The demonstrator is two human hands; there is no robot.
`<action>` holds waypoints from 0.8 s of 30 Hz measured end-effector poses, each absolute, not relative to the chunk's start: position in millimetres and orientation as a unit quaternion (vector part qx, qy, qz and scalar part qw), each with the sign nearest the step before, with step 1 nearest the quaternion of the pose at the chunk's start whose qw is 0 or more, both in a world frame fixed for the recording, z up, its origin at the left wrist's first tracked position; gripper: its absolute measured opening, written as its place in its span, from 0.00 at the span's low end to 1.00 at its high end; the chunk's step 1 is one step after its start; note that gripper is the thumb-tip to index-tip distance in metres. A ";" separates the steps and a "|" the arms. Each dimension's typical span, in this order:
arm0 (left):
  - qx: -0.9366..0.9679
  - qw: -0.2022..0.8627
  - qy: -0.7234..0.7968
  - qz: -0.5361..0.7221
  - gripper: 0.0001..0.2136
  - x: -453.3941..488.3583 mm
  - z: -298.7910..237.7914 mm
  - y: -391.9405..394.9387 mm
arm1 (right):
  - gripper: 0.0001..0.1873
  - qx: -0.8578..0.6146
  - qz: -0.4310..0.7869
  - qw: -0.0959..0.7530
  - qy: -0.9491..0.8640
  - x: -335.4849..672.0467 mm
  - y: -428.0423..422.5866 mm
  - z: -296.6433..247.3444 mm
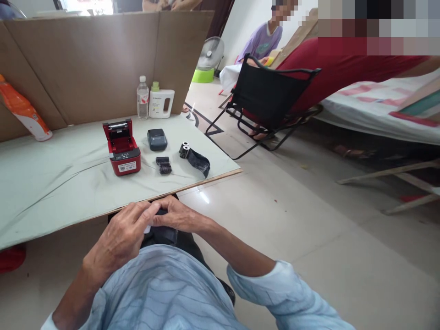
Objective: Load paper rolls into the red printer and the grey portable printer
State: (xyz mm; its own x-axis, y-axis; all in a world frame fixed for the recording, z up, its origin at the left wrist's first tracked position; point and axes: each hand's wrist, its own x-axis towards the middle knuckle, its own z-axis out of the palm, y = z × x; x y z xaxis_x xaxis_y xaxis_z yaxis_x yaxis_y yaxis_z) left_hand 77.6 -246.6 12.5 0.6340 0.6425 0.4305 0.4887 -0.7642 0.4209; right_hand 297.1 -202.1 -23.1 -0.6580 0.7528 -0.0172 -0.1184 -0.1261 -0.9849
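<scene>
At my lap, just below the table's front edge, my left hand [125, 231] and my right hand [175, 214] meet with fingers closed. Between them is a small dark strip [165, 234] that looks like film, hanging over my black trousers; a bit of white shows under my left fingers. Most of what they grip is hidden. On the table stands a red and black label printer [124, 158], its lid raised. Beside it lie a small dark blue-grey printer [157, 139], short dark rolls [163, 165] and black-and-white rolls [184, 150] with a dark strip [199, 163] unrolled.
A water bottle [142, 100], a white jug [161, 103] and an orange bottle [25, 110] stand against a cardboard screen [85, 59]. The table's front edge [192, 184] runs before me. To the right are a black folding chair [268, 91], a fan [211, 52] and other people.
</scene>
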 end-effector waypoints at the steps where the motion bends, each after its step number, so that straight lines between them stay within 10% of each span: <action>1: 0.884 0.168 0.313 0.304 0.31 76.3 11.5 -245.4 | 0.27 -0.265 0.719 0.306 -0.565 296.9 -202.9 -24.2; 8: 0.758 0.394 0.278 0.439 0.36 66.2 -13.7 -238.6 | 0.30 -0.227 0.795 0.280 -0.489 292.3 -212.4 -25.2; 18: 0.911 0.177 0.277 0.251 0.30 73.7 32.2 -229.9 | 0.25 -0.255 0.735 0.313 -0.545 287.9 -204.5 -24.9; 24: 0.780 0.431 0.253 0.377 0.43 61.6 -1.9 -219.0 | 0.27 -0.238 0.794 0.314 -0.463 288.1 -209.0 -28.0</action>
